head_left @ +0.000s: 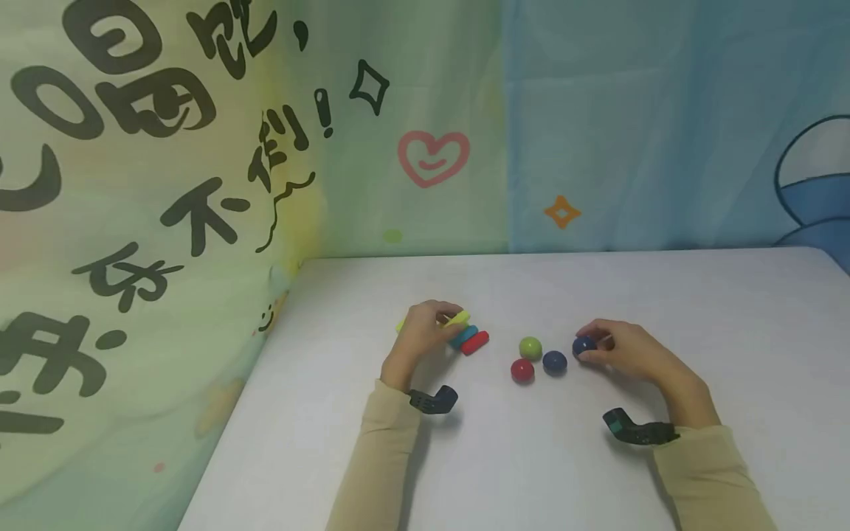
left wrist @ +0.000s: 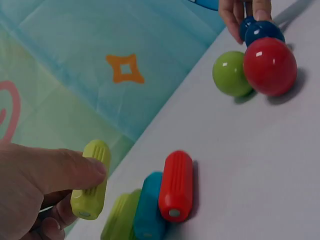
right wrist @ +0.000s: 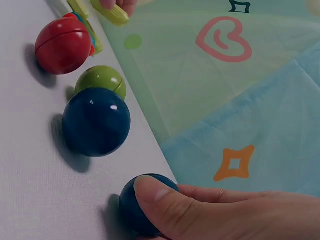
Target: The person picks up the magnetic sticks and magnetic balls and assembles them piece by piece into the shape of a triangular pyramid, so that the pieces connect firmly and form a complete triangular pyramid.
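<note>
Between thumb and fingers, my left hand (head_left: 420, 332) pinches a short yellow-green ridged rod (left wrist: 95, 175), tilted above the other rods. Under it on the table, a red rod (left wrist: 176, 185) lies side by side with a blue rod (left wrist: 149, 207) and another yellow-green rod (left wrist: 120, 217). My right hand (head_left: 627, 350) grips a dark blue ball (right wrist: 131, 210), the thumb across its near side. Just left of that hand a second blue ball (head_left: 555, 363), a green ball (head_left: 530, 348) and a red ball (head_left: 522, 371) sit clustered on the table.
The white table (head_left: 531, 457) runs back to a printed fabric curtain (head_left: 425, 88), with another curtain panel along the left side. Each wrist wears a small black camera, the left camera (head_left: 434, 400) and the right camera (head_left: 637, 429).
</note>
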`<state>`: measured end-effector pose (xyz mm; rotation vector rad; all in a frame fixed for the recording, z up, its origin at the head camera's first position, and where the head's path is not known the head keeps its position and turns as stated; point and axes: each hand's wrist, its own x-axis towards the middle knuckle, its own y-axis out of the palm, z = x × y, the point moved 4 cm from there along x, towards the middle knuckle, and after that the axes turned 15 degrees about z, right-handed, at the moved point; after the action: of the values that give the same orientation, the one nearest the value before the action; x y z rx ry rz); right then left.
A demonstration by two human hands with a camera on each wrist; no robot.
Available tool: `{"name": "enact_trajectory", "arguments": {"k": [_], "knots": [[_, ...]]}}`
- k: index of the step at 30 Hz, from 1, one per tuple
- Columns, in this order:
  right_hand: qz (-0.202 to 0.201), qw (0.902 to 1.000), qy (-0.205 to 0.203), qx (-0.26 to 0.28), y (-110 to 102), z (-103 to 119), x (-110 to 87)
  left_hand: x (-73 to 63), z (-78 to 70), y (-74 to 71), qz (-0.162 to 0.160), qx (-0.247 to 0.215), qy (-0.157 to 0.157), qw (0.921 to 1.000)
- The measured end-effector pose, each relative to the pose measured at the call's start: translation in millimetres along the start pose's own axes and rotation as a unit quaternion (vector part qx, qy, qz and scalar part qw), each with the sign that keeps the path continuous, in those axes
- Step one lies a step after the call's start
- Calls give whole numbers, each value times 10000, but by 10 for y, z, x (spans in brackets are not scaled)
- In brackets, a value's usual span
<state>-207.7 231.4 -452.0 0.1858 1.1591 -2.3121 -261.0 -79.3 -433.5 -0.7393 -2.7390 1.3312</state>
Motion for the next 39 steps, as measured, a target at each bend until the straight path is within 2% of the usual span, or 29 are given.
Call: {"name": "enact_trajectory", "arguments": {"k": [3,7,13,19,26,39], "knots": [[8,10000,-37,-27,-6,11,-9,6,-76,56,372,-120,234,9990],[-6,10000,-40,-62,-22,25,-5,10,-176,121,576,2,513,9970],[-223,9996,-148,-64,-45,93,12,40,-311,234,474,420,862,9943],[-568,9974,-445,42,-20,339,47,50,-408,329,382,522,1086,9920],[-720,9925,-986,-28,65,617,82,51,-458,395,539,555,1105,9909],[-621,9943,-853,-179,142,720,130,52,-495,455,632,492,1359,9875]]}}
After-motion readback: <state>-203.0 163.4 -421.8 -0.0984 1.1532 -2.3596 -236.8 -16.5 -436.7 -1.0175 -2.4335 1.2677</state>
